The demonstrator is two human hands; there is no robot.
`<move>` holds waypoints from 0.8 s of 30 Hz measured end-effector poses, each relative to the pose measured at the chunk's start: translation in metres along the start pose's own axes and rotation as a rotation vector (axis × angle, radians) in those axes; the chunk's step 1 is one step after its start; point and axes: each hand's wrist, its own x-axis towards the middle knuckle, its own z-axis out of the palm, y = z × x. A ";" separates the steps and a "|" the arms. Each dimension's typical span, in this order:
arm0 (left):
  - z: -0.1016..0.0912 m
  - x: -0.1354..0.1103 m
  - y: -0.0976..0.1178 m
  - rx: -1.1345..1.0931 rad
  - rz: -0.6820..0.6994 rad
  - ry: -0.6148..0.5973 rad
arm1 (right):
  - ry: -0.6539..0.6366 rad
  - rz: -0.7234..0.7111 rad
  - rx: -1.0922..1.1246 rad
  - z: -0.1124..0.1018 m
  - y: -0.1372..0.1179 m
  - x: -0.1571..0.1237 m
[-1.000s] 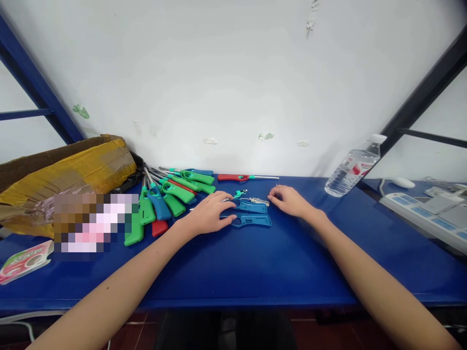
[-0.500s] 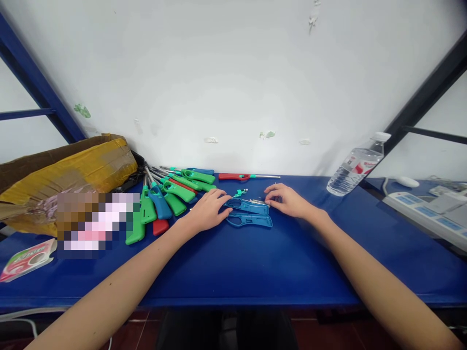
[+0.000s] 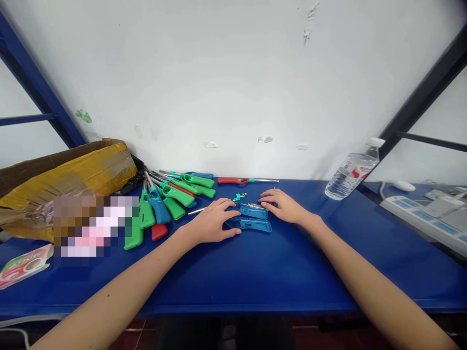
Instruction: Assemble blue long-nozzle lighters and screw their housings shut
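Observation:
Two translucent blue lighter casing halves lie side by side on the blue table. My left hand [image 3: 215, 221] spreads its fingers and thumb over their left ends, touching the far half [image 3: 253, 211] and the near half [image 3: 259, 225]. At the right end of the far half, my right hand [image 3: 282, 206] rests with fingers stretched out beside small metal parts [image 3: 255, 206]. What its fingertips touch is too small to tell. A green trigger-like piece [image 3: 239, 196] sits just beyond the halves. From behind my left hand a metal tube [image 3: 196, 211] sticks out leftward.
A pile of green, blue and red stick lighters [image 3: 175, 194] lies left, beside a taped cardboard box [image 3: 91, 167]. One red lighter [image 3: 233, 180] lies along the wall. Water bottle [image 3: 350, 172] and power strip [image 3: 419, 214] are on the right; a label card [image 3: 25, 265] is front left.
My left thumb has moved down and away from the fingers, onto the near half. My right fingers have straightened and shifted slightly left. The view has tilted up a little.

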 end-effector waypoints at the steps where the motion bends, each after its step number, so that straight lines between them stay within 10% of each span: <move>1: 0.001 0.000 -0.001 0.001 -0.007 0.002 | 0.006 0.009 -0.004 0.000 0.000 0.000; 24: 0.008 0.007 -0.007 -0.002 -0.033 0.094 | 0.123 0.129 -0.006 -0.009 -0.002 -0.002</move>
